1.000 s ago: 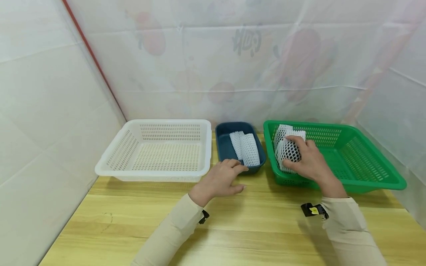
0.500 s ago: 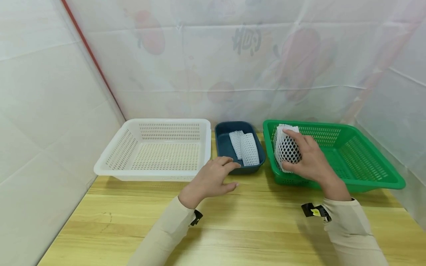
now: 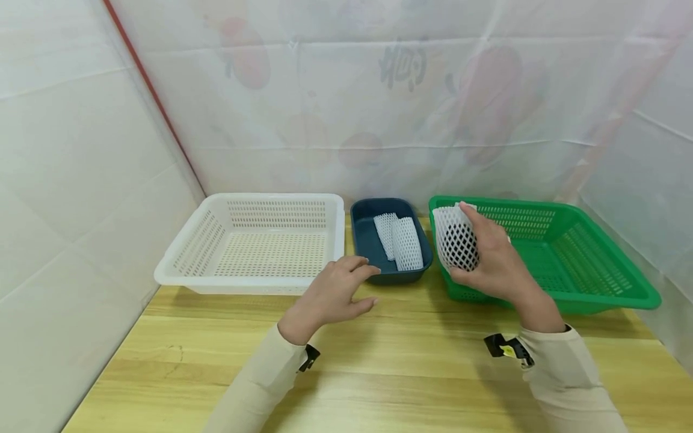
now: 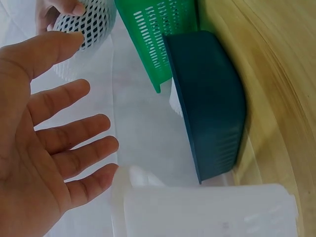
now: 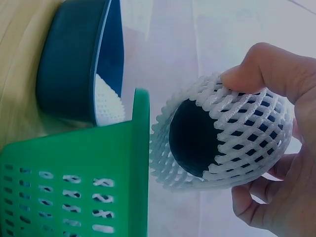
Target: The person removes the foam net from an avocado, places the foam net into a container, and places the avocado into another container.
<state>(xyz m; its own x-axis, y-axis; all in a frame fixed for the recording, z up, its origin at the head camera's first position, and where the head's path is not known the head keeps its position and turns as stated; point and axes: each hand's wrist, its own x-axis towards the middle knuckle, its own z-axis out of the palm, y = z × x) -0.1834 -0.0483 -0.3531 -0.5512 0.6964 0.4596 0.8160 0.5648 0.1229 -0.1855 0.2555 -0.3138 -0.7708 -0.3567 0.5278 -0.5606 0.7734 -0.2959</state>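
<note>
Over the left end of the green perforated plastic basket (image 3: 579, 264), the right hand (image 3: 498, 258) grips a dark rounded object (image 5: 193, 140) sleeved in white foam netting (image 5: 256, 128). The left hand (image 3: 329, 293), fingers spread apart, hovers near the white perforated plastic basket (image 3: 243, 281) and dark-blue rectangular plastic tray (image 3: 370, 234), which holds white foam-net sleeves (image 3: 407, 243). On the pale backdrop sheet (image 3: 325, 108), one grey character (image 3: 403, 63) is too faint to read.
</note>
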